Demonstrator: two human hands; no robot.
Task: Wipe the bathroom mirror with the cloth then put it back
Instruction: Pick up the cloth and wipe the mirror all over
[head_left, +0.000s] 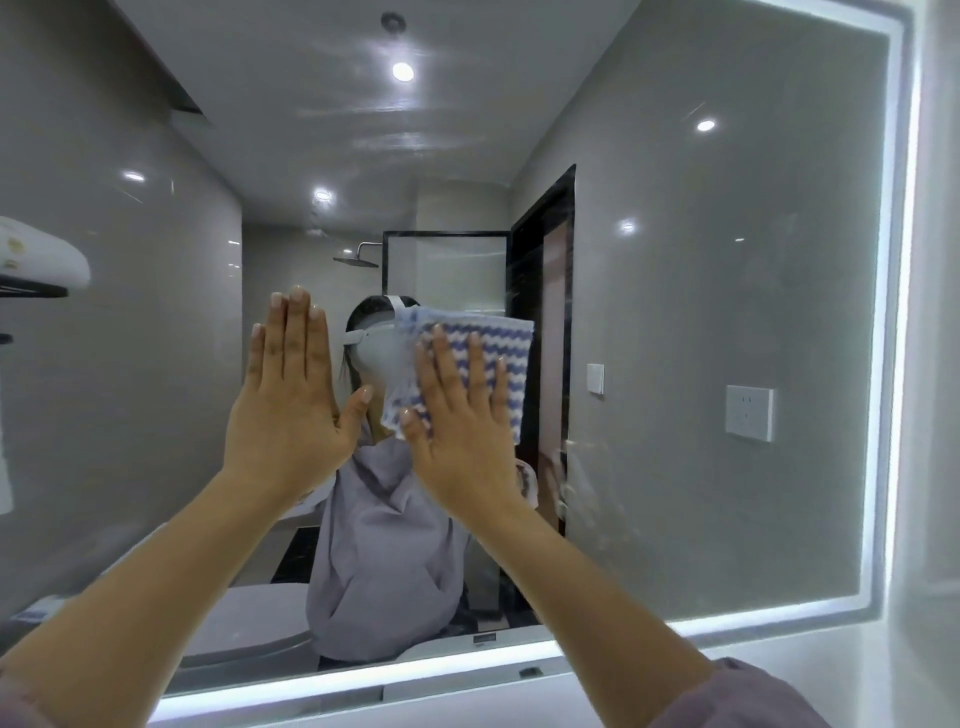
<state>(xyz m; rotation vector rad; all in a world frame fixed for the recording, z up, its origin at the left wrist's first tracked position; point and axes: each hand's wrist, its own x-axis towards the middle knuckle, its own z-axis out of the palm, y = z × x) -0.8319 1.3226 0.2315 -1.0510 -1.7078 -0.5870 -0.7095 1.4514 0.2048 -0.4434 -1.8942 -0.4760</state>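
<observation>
Two hands up at the mirror (701, 322), both flat. Far left of frame: a white folded towel (41, 254) on a dark rack (31, 291), seen at the mirror's left edge; can't tell whether it's a reflection. No containers visible anywhere, so nothing to report on contents.

Left of centre: left hand (291, 395), grip fully open, fingers together, palm toward the glass and apparently resting on it. Holds nothing.

Centre: right hand (462, 426), grip also open, fingers spread, pressing the blue-and-white striped cloth (483, 353) flat against the glass. Cloth is pinned under the palm, not clenched. It sits mid-frame, just right of the left hand, not touching it.

Right half: faint streaks and a hazy patch show at lower right of the glass, next to the reflected wall socket (749, 413).

Progress, my read: wiping is underway, centre being worked. Haze at lower right suggests that area needs passes. Putting the cloth back not yet done; its home spot isn't identifiable.
</observation>
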